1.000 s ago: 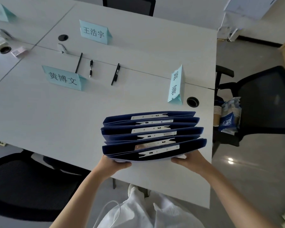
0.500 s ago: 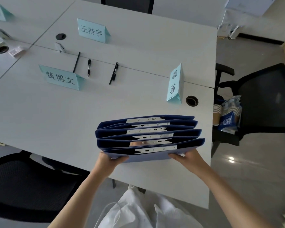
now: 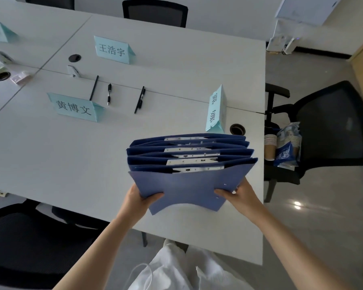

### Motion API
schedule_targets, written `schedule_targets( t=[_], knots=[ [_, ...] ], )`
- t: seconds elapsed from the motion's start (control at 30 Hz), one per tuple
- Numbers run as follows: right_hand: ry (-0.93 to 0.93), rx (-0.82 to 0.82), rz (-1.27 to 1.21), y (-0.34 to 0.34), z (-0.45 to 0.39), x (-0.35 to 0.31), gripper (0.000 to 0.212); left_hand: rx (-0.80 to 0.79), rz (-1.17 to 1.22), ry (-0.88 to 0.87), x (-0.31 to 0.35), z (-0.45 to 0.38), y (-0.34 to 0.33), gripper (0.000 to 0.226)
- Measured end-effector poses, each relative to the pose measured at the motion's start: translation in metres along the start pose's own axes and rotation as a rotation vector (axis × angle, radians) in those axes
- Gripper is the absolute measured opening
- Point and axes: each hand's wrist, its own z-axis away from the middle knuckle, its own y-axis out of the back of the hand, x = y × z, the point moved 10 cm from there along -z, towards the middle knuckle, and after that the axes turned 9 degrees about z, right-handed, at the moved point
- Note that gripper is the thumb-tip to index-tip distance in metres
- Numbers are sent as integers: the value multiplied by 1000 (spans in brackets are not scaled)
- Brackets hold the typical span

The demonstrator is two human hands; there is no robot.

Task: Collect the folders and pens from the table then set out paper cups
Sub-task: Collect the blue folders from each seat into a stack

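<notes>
I hold a stack of several blue folders (image 3: 189, 185) upright over the near right part of the white table (image 3: 50, 155), their open tops with metal clips facing me. My left hand (image 3: 139, 198) grips the stack's lower left edge and my right hand (image 3: 240, 194) grips its lower right edge. Three black pens lie further back near the table's seam: a left pen (image 3: 94, 88), a middle pen (image 3: 109, 94) and a right pen (image 3: 140, 99). Stacked paper cups (image 3: 269, 146) in a plastic sleeve rest on the chair to the right.
Light blue name cards stand on the table: a near-left card (image 3: 74, 107), a far card (image 3: 112, 50) and a right card (image 3: 216, 110). A cable hole (image 3: 237, 129) sits by the right edge. Black chairs stand at the right (image 3: 333, 126), near left (image 3: 25, 243) and far side (image 3: 155, 12).
The folder stack has tipped up toward me, from lying flatter to standing with its front cover facing me. Both hands have shifted onto its lower edge.
</notes>
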Motion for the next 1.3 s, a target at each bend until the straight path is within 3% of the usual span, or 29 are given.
schedule_targets(
  t=[0.13, 0.3, 0.47, 0.7, 1.0, 1.13, 1.3],
  knots=[
    [-63, -34, -60, 24, 1, 5, 72, -112, -49, 72, 3, -16, -26, 37],
    [-213, -75, -29, 38, 0, 38, 70, -263, -105, 258, -18, -34, -62, 42],
    [-408, -109, 1, 39, -6, 88, 48, -333, -204, 414, -47, -45, -89, 47],
    [-661, -156, 37, 34, -6, 139, 35, -315, -322, 508, -78, -50, -111, 49],
    [-716, -151, 22, 28, -14, 149, 29, -233, -294, 542, -95, -58, -112, 53],
    [-721, -130, 9, 29, -15, 146, 26, -269, -331, 615, -95, -56, -112, 57],
    [-758, -132, 31, 33, -11, 146, 37, -278, -415, 622, -91, -55, -113, 58]
  ],
)
